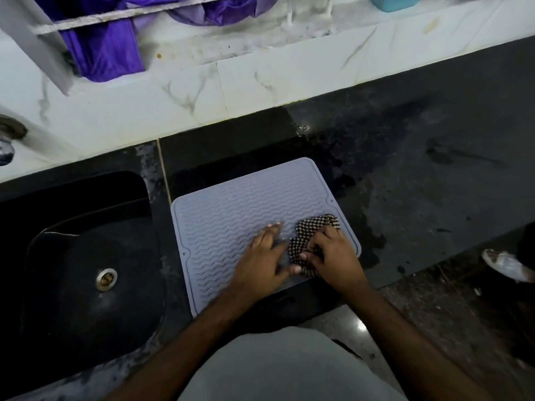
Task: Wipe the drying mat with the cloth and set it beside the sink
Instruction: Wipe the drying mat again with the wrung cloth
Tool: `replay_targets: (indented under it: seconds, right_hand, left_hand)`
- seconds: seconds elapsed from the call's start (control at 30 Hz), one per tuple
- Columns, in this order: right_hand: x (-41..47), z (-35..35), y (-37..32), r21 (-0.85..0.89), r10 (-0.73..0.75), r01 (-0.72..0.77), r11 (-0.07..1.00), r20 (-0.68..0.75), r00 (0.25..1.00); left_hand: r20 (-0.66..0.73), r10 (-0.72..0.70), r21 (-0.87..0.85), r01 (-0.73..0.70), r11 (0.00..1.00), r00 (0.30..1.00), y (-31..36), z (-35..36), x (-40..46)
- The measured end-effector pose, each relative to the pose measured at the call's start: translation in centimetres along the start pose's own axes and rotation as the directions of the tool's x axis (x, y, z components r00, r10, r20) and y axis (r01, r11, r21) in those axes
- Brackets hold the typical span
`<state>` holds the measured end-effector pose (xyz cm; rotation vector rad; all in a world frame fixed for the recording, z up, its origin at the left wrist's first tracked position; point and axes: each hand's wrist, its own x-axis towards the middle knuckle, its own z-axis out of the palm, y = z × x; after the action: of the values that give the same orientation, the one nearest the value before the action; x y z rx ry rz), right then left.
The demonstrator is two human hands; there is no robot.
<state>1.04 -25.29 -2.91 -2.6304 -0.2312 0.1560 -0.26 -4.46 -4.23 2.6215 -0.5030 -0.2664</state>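
Dim light; small glare spot on the dark polished stone counter point(304, 128); edges bend, hands slightly motion-blurred.

Ribbed matt mat point(231, 215), woven checked cloth point(311, 235).

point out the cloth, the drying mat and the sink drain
cloth point(314, 227), head view, checked folds above the right hand
drying mat point(231, 204), head view, bare ridged middle
sink drain point(106, 279), head view, metal ring
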Motion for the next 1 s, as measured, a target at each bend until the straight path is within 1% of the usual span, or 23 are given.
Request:
replay_targets:
  seconds: [0.07,0.1,0.17,0.27,0.33,0.4,0.47,0.5,0.57,0.6,0.63,0.67,0.7,0.73,0.77,0.8,0.83,0.87,0.9,0.93,0.97,1.0]
  right_hand:
    - [-0.2,-0.8,0.3,0.032,-0.057,0.056,0.998,0.027,0.998]
    - [-0.5,-1.2,0.4,-0.002,-0.108,0.108,0.994,0.048,0.993]
    - [-1.4,-1.9,1.2,-0.11,-0.185,0.195,0.975,0.098,0.978]
    - [-3.0,-3.1,2.5,-0.163,-0.194,0.231,0.959,0.214,0.957]
    - [-3.8,-3.4,3.2,-0.198,-0.212,0.282,0.939,0.315,0.925]
    - [-4.3,-3.7,3.4,-0.222,-0.209,0.3,0.928,0.357,0.911]
    - [-4.1,-4.0,3.0,-0.225,-0.188,0.269,0.937,0.324,0.927]
    - [-3.8,-4.2,2.5,-0.22,-0.174,0.238,0.946,0.275,0.946]
    - [-3.2,-4.4,1.5,-0.156,-0.128,0.145,0.977,0.114,0.985]
    - [-2.9,-4.5,1.1,-0.091,-0.091,0.092,0.992,0.018,0.996]
    - [-2.5,-4.5,0.7,-0.019,-0.035,0.034,0.999,-0.064,0.997]
    - [-2.3,-4.6,0.5,0.049,0.037,-0.031,0.998,-0.124,0.992]
    - [-2.1,-4.6,0.5,0.111,0.111,-0.093,0.989,-0.168,0.98]
    - [-1.9,-4.6,0.6,0.168,0.177,-0.144,0.975,-0.196,0.965]
    - [-1.8,-4.6,0.9,0.205,0.224,-0.183,0.962,-0.198,0.954]
    - [-1.7,-4.6,1.2,0.217,0.245,-0.205,0.954,-0.176,0.954]
    - [-1.6,-4.6,1.3,0.207,0.243,-0.211,0.955,-0.142,0.96]
    - [-1.4,-4.5,1.1,0.189,0.224,-0.201,0.961,-0.11,0.968]
    - [-1.2,-4.3,0.7,0.168,0.193,-0.176,0.97,-0.087,0.977]
    - [-1.1,-3.8,0.3,0.146,0.159,-0.147,0.978,-0.074,0.984]
    - [-1.0,-3.2,-0.3,0.123,0.137,-0.129,0.984,-0.059,0.989]
    - [-0.9,-2.3,-1.1,0.1,0.135,-0.131,0.986,-0.037,0.99]
  left_hand:
    - [-0.06,-0.006,-0.113,-0.001,0.994,0.998,1.4,0.8,0.8]
    - [-0.079,-0.031,-0.154,0.018,0.988,0.996,1.8,1.2,1.2]
    - [-0.071,-0.085,-0.213,0.068,0.975,0.994,2.3,1.6,1.7]
    - [-0.093,-0.1,-0.276,0.071,0.958,0.991,2.3,2.2,1.7]
    - [-0.123,-0.135,-0.325,0.088,0.942,0.983,2.2,2.4,1.7]
    - [-0.129,-0.171,-0.331,0.12,0.936,0.977,2.0,2.4,1.7]
    - [-0.119,-0.187,-0.313,0.142,0.939,0.975,2.2,2.4,1.8]
    - [-0.122,-0.203,-0.314,0.156,0.937,0.972,2.4,2.3,1.9]
    - [-0.188,-0.218,-0.335,0.146,0.931,0.958,3.1,1.8,1.9]
    - [-0.218,-0.193,-0.369,0.103,0.924,0.957,3.5,1.6,2.0]
    - [-0.207,-0.129,-0.431,0.028,0.902,0.97,4.0,1.2,2.1]
    - [-0.157,-0.025,-0.489,-0.056,0.87,0.987,4.8,0.9,1.9]
    - [-0.084,0.104,-0.506,-0.133,0.852,0.991,5.5,0.5,1.7]
    - [-0.012,0.24,-0.469,-0.218,0.856,0.971,6.1,0.4,1.4]
    - [0.068,0.349,-0.365,-0.302,0.881,0.935,6.5,0.6,1.1]
    - [0.123,0.406,-0.222,-0.373,0.901,0.906,6.6,1.0,0.8]
    - [0.119,0.414,-0.111,-0.403,0.909,0.902,6.3,1.4,0.4]
    - [0.073,0.38,-0.087,-0.374,0.923,0.922,6.1,1.5,0.3]
    - [-0.019,0.282,-0.224,-0.279,0.934,0.959,6.1,1.2,0.3]
    - [-0.076,0.112,-0.461,-0.135,0.877,0.991,6.2,0.6,0.6]
    - [-0.1,-0.055,-0.641,-0.022,0.768,0.994,6.0,0.3,1.0]
    - [-0.13,-0.185,-0.74,0.029,0.672,0.974,5.6,-0.1,1.6]
